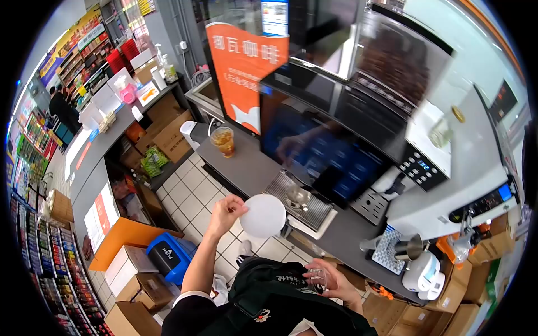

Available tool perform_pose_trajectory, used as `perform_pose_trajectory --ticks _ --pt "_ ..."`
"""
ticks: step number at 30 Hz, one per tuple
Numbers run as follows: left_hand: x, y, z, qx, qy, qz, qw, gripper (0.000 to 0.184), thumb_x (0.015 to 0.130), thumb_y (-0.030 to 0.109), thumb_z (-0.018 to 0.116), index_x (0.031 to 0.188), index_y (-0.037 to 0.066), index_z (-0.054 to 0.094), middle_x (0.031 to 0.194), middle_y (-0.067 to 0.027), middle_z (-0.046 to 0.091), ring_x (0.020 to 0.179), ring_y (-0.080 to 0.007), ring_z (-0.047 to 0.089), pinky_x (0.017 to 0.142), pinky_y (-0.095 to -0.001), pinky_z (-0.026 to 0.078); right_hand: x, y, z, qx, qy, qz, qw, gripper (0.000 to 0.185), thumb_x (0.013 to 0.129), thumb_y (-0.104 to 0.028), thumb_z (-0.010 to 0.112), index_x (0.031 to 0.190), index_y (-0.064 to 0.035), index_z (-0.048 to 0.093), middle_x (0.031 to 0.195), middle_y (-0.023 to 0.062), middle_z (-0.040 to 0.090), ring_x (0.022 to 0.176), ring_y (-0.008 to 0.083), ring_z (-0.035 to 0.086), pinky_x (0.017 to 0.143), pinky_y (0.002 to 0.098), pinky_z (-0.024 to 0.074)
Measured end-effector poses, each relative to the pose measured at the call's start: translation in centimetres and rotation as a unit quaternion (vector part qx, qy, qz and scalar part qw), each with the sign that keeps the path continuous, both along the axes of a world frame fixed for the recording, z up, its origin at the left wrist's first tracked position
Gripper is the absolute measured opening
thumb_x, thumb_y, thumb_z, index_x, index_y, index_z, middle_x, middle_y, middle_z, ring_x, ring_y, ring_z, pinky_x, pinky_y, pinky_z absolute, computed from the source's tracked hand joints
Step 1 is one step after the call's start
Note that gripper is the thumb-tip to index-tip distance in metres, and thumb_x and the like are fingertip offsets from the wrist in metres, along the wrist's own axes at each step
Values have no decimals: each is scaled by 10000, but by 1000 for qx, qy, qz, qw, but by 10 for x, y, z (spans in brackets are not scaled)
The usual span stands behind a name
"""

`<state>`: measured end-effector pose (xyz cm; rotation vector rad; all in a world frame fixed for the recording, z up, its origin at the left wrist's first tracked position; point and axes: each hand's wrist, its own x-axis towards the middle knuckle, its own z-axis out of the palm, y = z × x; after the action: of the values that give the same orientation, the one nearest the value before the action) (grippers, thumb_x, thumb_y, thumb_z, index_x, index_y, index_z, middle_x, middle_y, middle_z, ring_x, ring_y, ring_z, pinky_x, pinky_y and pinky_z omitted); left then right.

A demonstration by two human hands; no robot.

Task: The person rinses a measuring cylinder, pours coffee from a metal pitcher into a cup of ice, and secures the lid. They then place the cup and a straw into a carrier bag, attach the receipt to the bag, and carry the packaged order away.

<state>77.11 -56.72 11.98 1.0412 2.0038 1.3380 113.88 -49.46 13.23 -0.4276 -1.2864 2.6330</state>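
Observation:
My left hand [227, 214] pinches the edge of a flat, round white disc [263, 217] between thumb and fingers, holding it above the tiled floor near the counter's front edge. Whether the disc is a lid or a sheet, I cannot tell. Low in front of my dark apron [269, 285], my right hand [339, 284] is closed around a small clear glass [317, 279]. Beyond the disc, a small shiny metal or glass vessel [297, 196] rests on the slatted drip tray [314, 215]. A clear cup of amber iced drink [223, 141] stands on the counter.
A large machine with a dark screen [330, 151] stands behind the drip tray. Right of it are a metal pitcher [411, 246] and a white appliance [428, 274]. On the left are a blue bin [168, 257], cardboard boxes [147, 291] and a side counter [106, 148].

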Motion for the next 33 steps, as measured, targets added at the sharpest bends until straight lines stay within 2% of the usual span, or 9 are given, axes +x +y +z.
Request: perform_pose_trajectory --ticks 5,8,11,13,15,17,25,26,33 --pt "-128 26 -31 66 -88 69 992 98 805 78 689 782 24 610 654 27 606 605 -21 514 537 -175 388 -110 5 -2 54 26 -28 998 919 666 39 715 1431 -90 222 1374 122 345 1275 269 365 1048 410 308" --pt "-197 61 -38 96 -164 96 977 105 806 104 695 786 41 613 644 37 588 554 -16 482 491 -168 345 -201 20 -11 198 -17 -87 976 960 642 -63 782 1429 -82 231 1404 117 310 1265 276 377 1018 408 351" --pt "-249 93 -60 104 -263 110 953 120 796 122 707 772 65 604 618 52 558 508 -14 436 455 -173 300 -301 42 22 418 -103 -135 892 959 602 -115 801 1408 -79 283 1371 130 326 1254 275 378 1004 393 370" --pt "-264 109 -72 101 -260 103 955 131 802 138 703 768 66 599 634 44 563 529 -21 449 453 -181 317 -362 61 44 574 -128 -167 792 924 592 -133 785 1385 -67 316 1321 155 351 1235 297 387 997 395 367" --pt "-272 116 -86 96 -301 103 943 138 815 156 690 773 71 590 643 38 565 542 -28 465 467 -188 352 -415 78 52 620 -182 -163 745 914 585 -155 775 1374 -65 323 1293 178 360 1211 329 391 990 392 362" --pt "-278 118 -101 104 -329 85 935 143 829 175 676 782 80 580 643 37 561 552 -34 480 485 -193 386 -458 100 34 641 -201 -145 726 901 582 -203 771 1349 -35 328 1279 199 352 1175 371 372 972 429 371" --pt "-275 124 -113 99 -456 56 883 133 859 174 643 808 91 552 677 18 579 573 -55 515 526 -211 439 -522 131 -16 716 -365 5 595 942 547 -272 794 1352 -48 358 1300 204 352 1185 359 379 974 420 390" --pt "-276 124 -118 85 -448 30 890 117 870 163 624 820 102 537 730 15 609 646 -75 583 595 -257 494 -523 131 -18 705 -381 11 598 931 555 -278 794 1347 -43 364 1299 196 359 1187 353 381 974 407 392" --pt "-283 123 -118 68 -479 14 875 116 875 167 620 820 97 546 750 11 613 680 -78 588 644 -268 506 -534 136 -14 694 -383 33 608 952 550 -286 802 1345 -17 353 1323 182 356 1186 354 392 973 414 410"
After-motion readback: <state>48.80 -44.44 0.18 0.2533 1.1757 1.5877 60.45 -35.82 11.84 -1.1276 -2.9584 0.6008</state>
